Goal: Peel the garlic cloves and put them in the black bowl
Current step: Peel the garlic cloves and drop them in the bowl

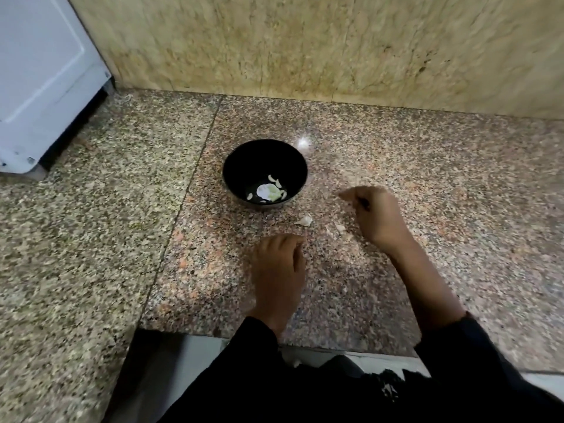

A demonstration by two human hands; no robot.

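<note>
- A round black bowl [265, 174] stands on the speckled pink-and-grey granite desk [396, 166], a little beyond both hands and well short of the far beige stone wall [305, 44].
- Inside the bowl lie several small pale peeled garlic cloves [276, 181] around a larger white-and-greenish piece [268, 191]; whether that piece is garlic or skin cannot be told.
- One whitish unpeeled-looking garlic clove [304, 220] lies on the desk just near of the bowl's near-right side, between the two hands and apart from both.
- A pale scrap, probably garlic skin [340, 227], lies on the desk just left of the right wrist.
- The left hand [278, 267] hovers over the desk near of the loose clove, knuckles up and fingers curled under; the blur hides whether its grip holds anything.
- The right hand [370, 213] is raised to the right of the bowl, fingertips pointing left toward it, fingers loosely bent; it is blurred, and nothing can be made out in its grip.
- Judged from this, the task is partly done: some cloves are in the bowl, at least one on the desk awaits peeling.
- A white appliance [45, 77] stands at the far left.
</note>
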